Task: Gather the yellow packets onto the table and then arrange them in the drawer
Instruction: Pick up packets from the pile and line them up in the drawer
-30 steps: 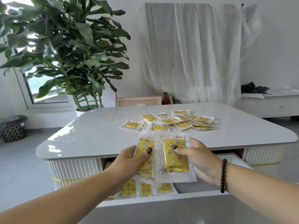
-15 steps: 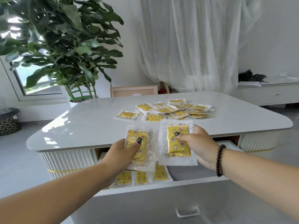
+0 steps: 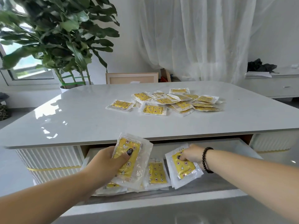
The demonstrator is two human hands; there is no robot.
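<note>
While a loose heap of yellow packets (image 3: 176, 101) lies gathered on the white table (image 3: 80, 120), the filling of the open drawer (image 3: 210, 188) looks barely begun; only a few packets lie in its left part, one (image 3: 156, 173) plainly flat between the hands; the left hand (image 3: 106, 164) grips a small stack of packets (image 3: 129, 160) under its thumb, above the drawer; the right hand (image 3: 191, 155) pinches one packet (image 3: 183, 167) low in the drawer, apparently placing it; most of the arranging remains.
</note>
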